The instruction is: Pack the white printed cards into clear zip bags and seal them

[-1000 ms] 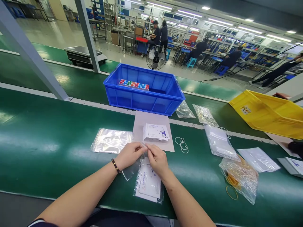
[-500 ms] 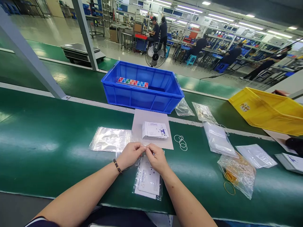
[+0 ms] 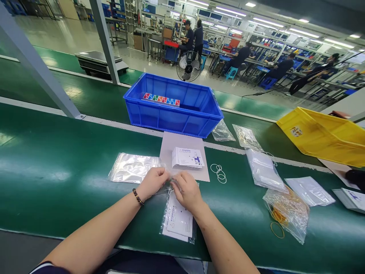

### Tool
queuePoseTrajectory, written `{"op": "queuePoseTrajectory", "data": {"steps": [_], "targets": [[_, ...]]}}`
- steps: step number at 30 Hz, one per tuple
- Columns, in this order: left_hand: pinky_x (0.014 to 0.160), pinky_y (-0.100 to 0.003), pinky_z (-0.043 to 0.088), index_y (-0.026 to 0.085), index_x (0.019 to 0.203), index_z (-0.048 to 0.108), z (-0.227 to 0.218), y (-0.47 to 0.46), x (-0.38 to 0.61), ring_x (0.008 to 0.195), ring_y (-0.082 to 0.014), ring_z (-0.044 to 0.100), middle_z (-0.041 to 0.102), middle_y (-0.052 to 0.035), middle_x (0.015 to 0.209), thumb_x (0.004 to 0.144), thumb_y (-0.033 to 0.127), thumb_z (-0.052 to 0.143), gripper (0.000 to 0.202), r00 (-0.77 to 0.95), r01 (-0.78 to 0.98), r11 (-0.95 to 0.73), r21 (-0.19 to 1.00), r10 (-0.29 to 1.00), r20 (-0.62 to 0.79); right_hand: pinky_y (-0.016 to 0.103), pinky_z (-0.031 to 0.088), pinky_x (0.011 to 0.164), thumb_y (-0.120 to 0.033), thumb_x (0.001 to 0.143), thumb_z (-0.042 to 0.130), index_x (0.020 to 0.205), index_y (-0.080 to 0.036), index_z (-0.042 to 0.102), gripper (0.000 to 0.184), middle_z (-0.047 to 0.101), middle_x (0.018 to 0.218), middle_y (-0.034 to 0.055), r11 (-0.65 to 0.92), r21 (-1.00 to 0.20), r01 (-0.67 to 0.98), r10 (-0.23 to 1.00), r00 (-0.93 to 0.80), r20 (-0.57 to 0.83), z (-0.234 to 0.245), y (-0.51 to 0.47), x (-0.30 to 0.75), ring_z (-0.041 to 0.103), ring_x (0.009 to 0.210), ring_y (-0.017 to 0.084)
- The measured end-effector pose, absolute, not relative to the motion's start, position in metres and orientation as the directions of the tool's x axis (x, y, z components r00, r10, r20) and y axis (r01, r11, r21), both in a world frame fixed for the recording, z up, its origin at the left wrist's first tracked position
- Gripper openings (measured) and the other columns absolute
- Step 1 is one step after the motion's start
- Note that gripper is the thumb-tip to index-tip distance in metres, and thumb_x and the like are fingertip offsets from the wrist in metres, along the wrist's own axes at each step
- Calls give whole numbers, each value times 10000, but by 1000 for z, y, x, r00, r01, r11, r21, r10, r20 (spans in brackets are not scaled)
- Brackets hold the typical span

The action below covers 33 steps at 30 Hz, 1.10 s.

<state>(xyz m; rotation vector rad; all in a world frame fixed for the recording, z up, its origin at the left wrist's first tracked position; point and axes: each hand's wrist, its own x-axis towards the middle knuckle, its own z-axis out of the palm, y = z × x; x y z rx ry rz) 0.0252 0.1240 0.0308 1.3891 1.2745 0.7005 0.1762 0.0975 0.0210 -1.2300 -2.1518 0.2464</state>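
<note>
Left hand [image 3: 153, 182], right hand [image 3: 187, 191] parted; fingers pinch clear plastic [image 3: 163, 189]; green tabletop [image 3: 71, 175] spreads leftward.

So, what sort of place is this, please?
Probably a factory packing or assembly floor: a long green workbench with bagged papers and a blue crate, and people seated at workstations beyond it.

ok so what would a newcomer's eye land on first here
Probably the big blue bin near the middle, on the far side of the green work surface, then the bright yellow bin at the right edge. Nearer, the left hand and right hand nearly meet at some clear plastic, just beyond bagged printed cards.
</note>
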Motion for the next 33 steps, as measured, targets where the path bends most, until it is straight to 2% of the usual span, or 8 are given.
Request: {"op": "queuePoseTrajectory", "data": {"steps": [5,8,13,16,19,22,27,33], "targets": [[772,-314,389,179,824,559,44,123,15,871,-190,492,586,-48,837,769,270,448,154,391,449,-434,781,881,266,259,409,596,-170,830,392,761,-187,575,196,537,664,30,478,-693,539,865,-426,265,31,100,190,506,636,142],[800,-336,369,182,732,576,50,122,12,804,-184,498,572,-27,706,754,234,487,106,637,484,-575,659,748,185,235,404,564,-191,791,476,657,-184,561,159,520,619,1,385,-811,440,849,-514,124,41,102,203,496,590,118],[641,-272,380,162,602,527,53,126,6,646,-146,479,527,-7,637,756,282,483,201,595,598,-406,691,803,-42,277,429,678,-290,746,545,534,-177,544,240,529,768,38,374,-816,441,899,-388,202,37,111,221,529,731,150],[607,-245,372,161,587,518,53,127,5,619,-132,473,522,6,613,758,281,465,215,605,558,-327,763,790,-104,377,376,855,-338,747,526,795,-191,626,185,510,1049,95,245,-752,612,931,68,359,18,125,229,467,1017,233],[587,-230,374,155,604,541,49,127,7,607,-125,479,540,6,623,749,288,473,208,631,510,-252,822,759,-159,417,402,819,-385,712,545,1101,-159,519,450,542,1039,128,-31,-822,569,914,349,208,-1,141,237,508,966,252],[586,-223,385,152,667,585,44,124,14,612,-122,496,568,3,654,734,276,488,171,662,466,-185,865,722,-202,362,454,717,-353,681,564,1159,-127,446,542,594,841,76,-108,-909,402,910,407,72,-9,150,243,566,753,196],[615,-228,403,154,669,609,39,121,22,659,-135,526,589,-7,686,719,245,502,150,691,427,-145,893,689,-218,284,482,604,-311,674,572,1047,-168,458,415,564,783,16,88,-993,82,841,528,118,5,145,245,571,670,136],[652,-243,418,152,648,605,34,123,22,696,-144,547,603,-15,728,714,273,536,154,625,332,-48,942,759,-182,225,452,437,-301,635,634,797,-164,568,221,585,682,-6,50,-995,-84,950,310,22,22,131,241,523,479,82]]}}
